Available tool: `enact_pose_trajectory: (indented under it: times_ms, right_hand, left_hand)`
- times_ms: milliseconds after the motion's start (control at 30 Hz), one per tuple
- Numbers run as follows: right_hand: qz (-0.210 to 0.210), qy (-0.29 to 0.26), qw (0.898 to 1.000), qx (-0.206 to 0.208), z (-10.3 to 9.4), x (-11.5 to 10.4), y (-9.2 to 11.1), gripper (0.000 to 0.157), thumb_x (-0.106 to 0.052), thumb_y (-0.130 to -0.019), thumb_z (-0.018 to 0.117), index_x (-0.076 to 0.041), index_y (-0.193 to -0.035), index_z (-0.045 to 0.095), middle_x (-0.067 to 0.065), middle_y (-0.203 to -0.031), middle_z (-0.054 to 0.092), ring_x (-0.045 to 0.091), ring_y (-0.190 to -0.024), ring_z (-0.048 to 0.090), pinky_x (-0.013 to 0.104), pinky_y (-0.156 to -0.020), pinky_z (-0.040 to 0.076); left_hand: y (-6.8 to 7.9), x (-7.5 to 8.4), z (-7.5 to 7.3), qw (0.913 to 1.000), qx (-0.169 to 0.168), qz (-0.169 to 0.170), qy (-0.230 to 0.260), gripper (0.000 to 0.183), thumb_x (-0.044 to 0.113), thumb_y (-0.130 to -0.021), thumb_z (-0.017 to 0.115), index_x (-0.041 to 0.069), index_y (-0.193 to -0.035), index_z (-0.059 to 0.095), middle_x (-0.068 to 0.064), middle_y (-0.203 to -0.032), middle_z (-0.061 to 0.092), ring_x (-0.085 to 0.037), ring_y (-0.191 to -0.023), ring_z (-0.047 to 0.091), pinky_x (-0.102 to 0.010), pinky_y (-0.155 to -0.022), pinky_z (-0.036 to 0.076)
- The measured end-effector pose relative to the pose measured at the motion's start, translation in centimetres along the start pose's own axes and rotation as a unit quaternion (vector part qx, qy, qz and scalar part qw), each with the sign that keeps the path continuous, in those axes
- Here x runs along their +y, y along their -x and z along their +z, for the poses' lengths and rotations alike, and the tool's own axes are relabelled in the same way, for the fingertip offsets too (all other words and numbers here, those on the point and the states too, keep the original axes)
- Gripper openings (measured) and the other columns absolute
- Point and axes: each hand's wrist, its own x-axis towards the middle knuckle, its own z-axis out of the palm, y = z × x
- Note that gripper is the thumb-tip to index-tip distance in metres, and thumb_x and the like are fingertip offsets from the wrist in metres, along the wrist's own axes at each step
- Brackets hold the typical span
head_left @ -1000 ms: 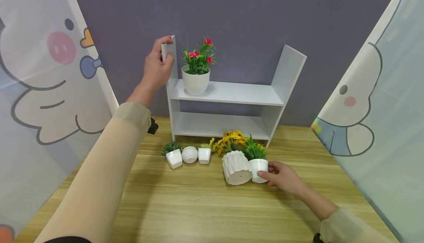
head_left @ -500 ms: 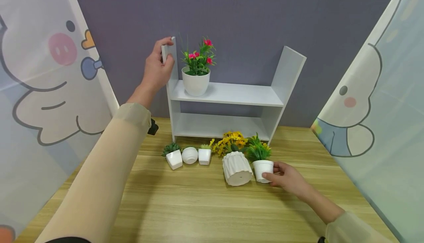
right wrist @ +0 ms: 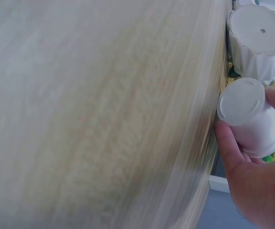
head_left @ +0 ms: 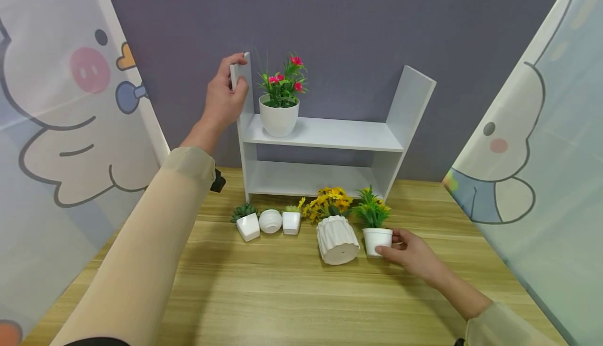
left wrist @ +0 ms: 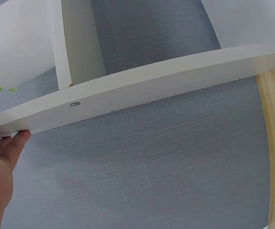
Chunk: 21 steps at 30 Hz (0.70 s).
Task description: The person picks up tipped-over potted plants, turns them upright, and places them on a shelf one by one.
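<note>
My left hand [head_left: 224,92] grips the top of the left side panel of a white two-tier shelf [head_left: 325,132], thumb on the inner face. In the left wrist view, fingertips of the left hand [left wrist: 3,169] touch the panel's outer face. Low at the right, my right hand [head_left: 414,254] holds a small white pot [head_left: 378,241] with a green and yellow plant [head_left: 372,210], thumb and fingers round its side. The right wrist view shows the pot's round base [right wrist: 242,101]. Just left of it lies a fluted white pot [head_left: 337,241] with yellow flowers [head_left: 330,202], tipped with its base toward me.
A white pot with pink flowers [head_left: 279,118] stands on the upper shelf at its left end. Three small white succulent pots, including a square one [head_left: 248,227], lie tipped on the wooden table [head_left: 282,299] before the shelf. Printed sheets hang at both sides.
The right hand has moved the small pot a little to the right, away from the fluted pot, and it stands more upright. The left hand stays on the shelf panel.
</note>
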Motion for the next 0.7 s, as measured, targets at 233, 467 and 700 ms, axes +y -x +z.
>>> enact_pose_trajectory:
  times_ms: [233, 467, 700]
  right_hand:
    - [-0.008, 0.029, 0.999, 0.011, -0.21, 0.2, -0.2, 0.084, -0.028, -0.099, 0.082, 0.015, -0.158, 0.041, 0.031, -0.142, 0.064, 0.034, -0.121, 0.072, 0.029, -0.084, 0.062]
    - [-0.01, 0.026, 0.999, 0.017, -0.16, 0.09, -0.38, 0.086, -0.026, -0.098, 0.084, 0.013, -0.159, 0.038, 0.032, -0.141, 0.063, 0.034, -0.122, 0.071, 0.028, -0.084, 0.062]
    - [-0.016, 0.005, 1.0, 0.015, 0.11, -0.04, -0.52, 0.091, -0.02, -0.097, 0.085, 0.014, -0.162, 0.033, 0.034, -0.143, 0.063, 0.035, -0.122, 0.071, 0.026, -0.085, 0.062]
  left_hand:
    - [-0.01, 0.0, 0.0, 1.0, 0.001, 0.004, -0.005, 0.044, 0.023, -0.114, 0.042, 0.023, -0.157, 0.049, 0.01, -0.17, 0.049, -0.015, -0.071, 0.044, -0.03, -0.07, 0.04]
    - [0.1, 0.07, -0.06, 1.0, 0.001, 0.003, -0.005, 0.044, 0.024, -0.114, 0.042, 0.023, -0.157, 0.049, 0.009, -0.169, 0.051, -0.015, -0.071, 0.043, -0.031, -0.07, 0.039]
    - [0.04, -0.01, -0.09, 0.9999, 0.002, 0.01, 0.0, 0.043, 0.023, -0.114, 0.042, 0.022, -0.156, 0.05, 0.016, -0.171, 0.046, -0.014, -0.073, 0.045, -0.03, -0.071, 0.039]
